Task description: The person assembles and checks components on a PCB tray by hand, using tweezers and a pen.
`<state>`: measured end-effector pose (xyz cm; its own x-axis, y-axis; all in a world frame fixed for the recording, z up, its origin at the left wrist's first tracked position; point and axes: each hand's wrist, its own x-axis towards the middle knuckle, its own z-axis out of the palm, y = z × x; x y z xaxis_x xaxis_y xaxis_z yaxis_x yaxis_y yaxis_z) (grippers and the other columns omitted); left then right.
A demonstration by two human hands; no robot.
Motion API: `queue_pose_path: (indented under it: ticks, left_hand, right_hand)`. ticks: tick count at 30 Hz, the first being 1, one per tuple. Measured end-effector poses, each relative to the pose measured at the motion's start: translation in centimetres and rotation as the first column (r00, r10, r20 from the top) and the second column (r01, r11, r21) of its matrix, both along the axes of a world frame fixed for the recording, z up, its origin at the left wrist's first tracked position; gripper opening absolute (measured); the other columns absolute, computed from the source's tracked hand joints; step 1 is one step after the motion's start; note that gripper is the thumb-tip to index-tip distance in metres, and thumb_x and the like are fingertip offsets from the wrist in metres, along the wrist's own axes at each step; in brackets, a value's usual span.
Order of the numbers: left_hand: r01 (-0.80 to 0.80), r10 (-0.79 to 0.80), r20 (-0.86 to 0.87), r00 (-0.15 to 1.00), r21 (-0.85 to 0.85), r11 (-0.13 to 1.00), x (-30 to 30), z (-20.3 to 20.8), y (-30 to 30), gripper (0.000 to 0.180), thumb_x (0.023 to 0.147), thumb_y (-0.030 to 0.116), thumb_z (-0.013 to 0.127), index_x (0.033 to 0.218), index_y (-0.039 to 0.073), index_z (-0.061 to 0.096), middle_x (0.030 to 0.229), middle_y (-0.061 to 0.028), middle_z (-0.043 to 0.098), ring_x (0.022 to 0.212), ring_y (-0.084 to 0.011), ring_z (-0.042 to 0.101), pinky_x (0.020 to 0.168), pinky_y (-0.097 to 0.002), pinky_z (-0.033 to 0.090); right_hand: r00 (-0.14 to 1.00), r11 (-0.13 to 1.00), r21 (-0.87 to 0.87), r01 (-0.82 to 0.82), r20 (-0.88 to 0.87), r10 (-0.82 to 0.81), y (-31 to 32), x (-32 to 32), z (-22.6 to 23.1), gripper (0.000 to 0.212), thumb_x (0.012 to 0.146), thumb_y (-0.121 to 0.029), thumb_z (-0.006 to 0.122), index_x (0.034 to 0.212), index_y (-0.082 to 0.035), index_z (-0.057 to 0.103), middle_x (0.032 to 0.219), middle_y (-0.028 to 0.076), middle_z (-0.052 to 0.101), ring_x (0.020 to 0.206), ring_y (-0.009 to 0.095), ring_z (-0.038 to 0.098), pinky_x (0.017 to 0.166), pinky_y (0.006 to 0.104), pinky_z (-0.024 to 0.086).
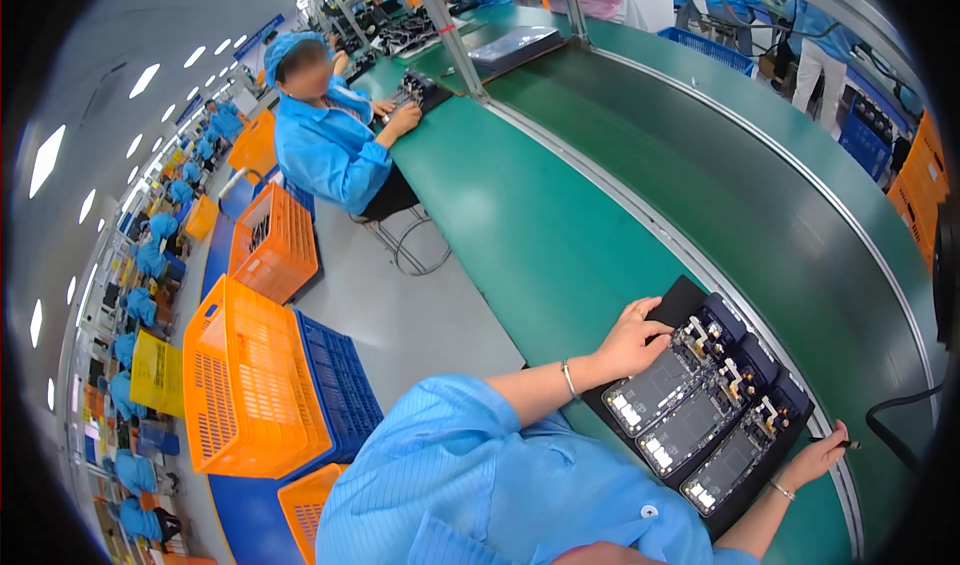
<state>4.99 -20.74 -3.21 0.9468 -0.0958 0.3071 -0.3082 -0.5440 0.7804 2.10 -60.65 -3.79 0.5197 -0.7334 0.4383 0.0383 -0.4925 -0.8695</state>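
Note:
Three opened electronic devices with exposed dark circuit boards lie side by side on a black mat (684, 300). They are a left device (655, 390), a middle device (690, 430) and a right device (730, 465). Each has gold and white parts at its far end beside a dark blue housing. My left hand (637, 341) rests on the far left corner of the left device, fingers apart. Beyond the mat's right side, my right hand (816, 457) pinches a small dark piece (850, 445), too small to name.
The green bench (470, 195) runs away to the far left beside a recessed darker green lane (720, 185) with metal rails. A black cable (885, 435) curves in at right. Orange crates (255, 385) stand at left. A co-worker (325, 135) in blue handles parts farther along.

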Motion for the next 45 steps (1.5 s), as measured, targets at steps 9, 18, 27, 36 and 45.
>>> queue_pose_path:
  ticks: [9,18,27,36,45]
  left_hand:
    - [-0.04,0.04,-0.077,0.996,-0.004,0.999,-2.5,-0.9,0.2,0.017,0.088,0.017,0.063,0.097,0.007,0.074,0.134,-0.0158,0.051,0.129,-0.0335,0.04,0.107,-0.044,0.034]
    - [0.056,-0.114,0.24,0.964,0.236,0.97,-2.3,1.9,-0.2,0.012,0.079,0.013,0.069,0.068,0.008,0.071,0.106,-0.0062,0.066,0.104,-0.028,0.054,0.092,-0.0458,0.036]
    - [0.242,-0.318,0.298,0.9,0.265,0.933,-0.7,6.7,-5.9,0.015,0.079,0.001,0.067,0.093,0.005,0.07,0.092,-0.0093,0.064,0.089,-0.0275,0.057,0.079,-0.0367,0.047]
    - [0.538,-0.798,0.263,0.542,0.62,0.57,0.0,7.5,-17.2,0.025,0.075,0.008,0.07,0.1,0.005,0.068,0.091,-0.0037,0.061,0.074,-0.02,0.059,0.061,-0.0323,0.048]
    - [0.443,-0.887,0.141,0.44,0.825,0.351,1.0,7.9,-18.9,0.023,0.076,0.015,0.066,0.098,0.009,0.07,0.083,0.0013,0.053,0.07,-0.0153,0.05,0.057,-0.03,0.041]
  right_hand:
    - [0.85,0.983,-0.177,-0.057,-0.525,-0.046,-1.5,-7.4,-0.6,0.032,0.103,-0.025,0.046,0.11,0.002,0.06,0.108,0.012,0.064,0.091,0.019,0.062,0.073,0.0297,0.05]
    - [0.984,0.98,-0.132,-0.146,-0.118,0.131,1.8,-8.2,1.0,0.004,0.085,0.001,0.067,0.088,0.001,0.065,0.091,0.01,0.066,0.085,0.019,0.062,0.078,0.0286,0.049]
    - [0.997,0.937,0.343,-0.057,-0.033,0.072,1.0,-8.7,1.7,0.011,0.086,-0.001,0.069,0.089,0.0,0.058,0.083,0.006,0.066,0.075,0.01,0.061,0.07,0.0234,0.05]
    - [0.926,0.783,0.501,-0.369,0.13,0.354,6.9,-8.3,3.3,0.013,0.084,0.0,0.07,0.089,-0.001,0.058,0.087,0.005,0.067,0.077,0.008,0.062,0.07,0.0232,0.051]
    - [0.938,0.84,0.452,-0.302,-0.015,0.345,6.4,-7.8,2.3,0.014,0.082,-0.006,0.073,0.084,-0.003,0.06,0.076,0.002,0.065,0.067,0.006,0.057,0.06,0.0232,0.047]
